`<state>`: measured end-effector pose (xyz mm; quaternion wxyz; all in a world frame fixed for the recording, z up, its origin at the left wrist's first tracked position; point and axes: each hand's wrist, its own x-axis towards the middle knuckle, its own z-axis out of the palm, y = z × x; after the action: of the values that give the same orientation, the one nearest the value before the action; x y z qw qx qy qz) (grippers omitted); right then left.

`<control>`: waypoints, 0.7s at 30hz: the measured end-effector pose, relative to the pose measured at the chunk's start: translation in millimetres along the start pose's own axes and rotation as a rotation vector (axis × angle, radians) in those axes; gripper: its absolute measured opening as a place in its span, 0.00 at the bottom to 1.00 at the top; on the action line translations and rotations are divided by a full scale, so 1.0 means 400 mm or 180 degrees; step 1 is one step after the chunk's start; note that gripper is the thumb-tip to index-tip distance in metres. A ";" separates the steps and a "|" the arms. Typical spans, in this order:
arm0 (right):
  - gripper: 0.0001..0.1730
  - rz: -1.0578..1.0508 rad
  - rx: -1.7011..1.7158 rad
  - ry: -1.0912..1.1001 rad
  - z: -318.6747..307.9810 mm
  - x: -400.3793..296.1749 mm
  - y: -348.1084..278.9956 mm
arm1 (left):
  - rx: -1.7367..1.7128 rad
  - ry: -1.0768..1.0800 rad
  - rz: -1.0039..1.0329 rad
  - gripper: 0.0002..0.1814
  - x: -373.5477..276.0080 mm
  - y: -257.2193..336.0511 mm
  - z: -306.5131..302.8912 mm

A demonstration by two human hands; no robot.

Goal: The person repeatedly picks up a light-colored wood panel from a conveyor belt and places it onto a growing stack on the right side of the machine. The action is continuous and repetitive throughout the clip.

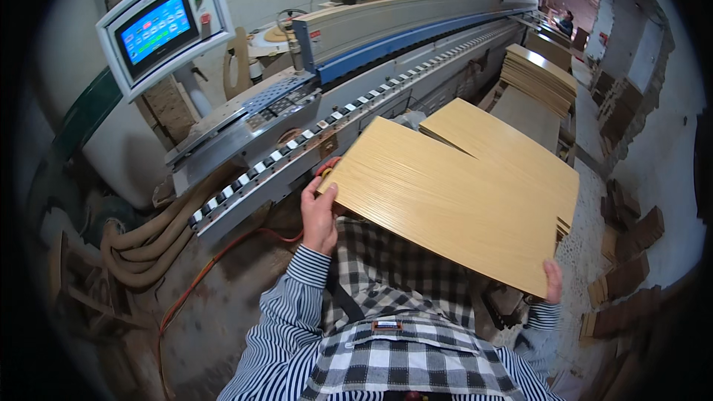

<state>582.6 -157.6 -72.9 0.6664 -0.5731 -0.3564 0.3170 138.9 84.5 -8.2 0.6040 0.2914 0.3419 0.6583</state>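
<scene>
A light wood-grain panel (434, 195) is held in front of me, tilted, between both hands. My left hand (321, 214) grips its near left corner, thumb on top and fingers beneath. At the near right corner my right hand (551, 281) holds the edge; most of its fingers are hidden. Behind the held panel lies another matching panel (501, 136), partly covered by it. More panel edges show at the right, under that second panel.
An edge-banding machine (412, 39) runs along the left, with a conveyor track (312, 132) and a lit control screen (157, 32). Stacked panels (537, 75) stand farther back. Brown boards (621, 278) lean at right. A red hose (195, 284) crosses the floor. A person (565, 23) is far off.
</scene>
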 end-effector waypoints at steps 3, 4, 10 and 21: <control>0.16 -0.0126 0.0021 -0.0263 0.198 -0.004 0.004 | 0.0109 0.0056 -0.0035 0.15 0.006 0.043 -0.035; 0.16 0.0015 0.0362 -0.0213 0.286 -0.010 -0.001 | 0.0194 0.0070 -0.0092 0.14 0.004 0.043 -0.047; 0.17 0.0208 0.0766 -0.0939 0.698 -0.036 0.066 | 0.0348 0.0267 -0.0405 0.12 -0.041 0.043 -0.133; 0.20 0.1279 0.1021 -0.3587 0.955 -0.088 -0.004 | 0.1007 0.0519 0.0404 0.37 -0.119 0.159 -0.263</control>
<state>243.3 18.2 -41.2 0.3809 -0.2662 -0.4865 0.7398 21.7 24.5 -18.6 0.4782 0.3495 0.4699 0.6545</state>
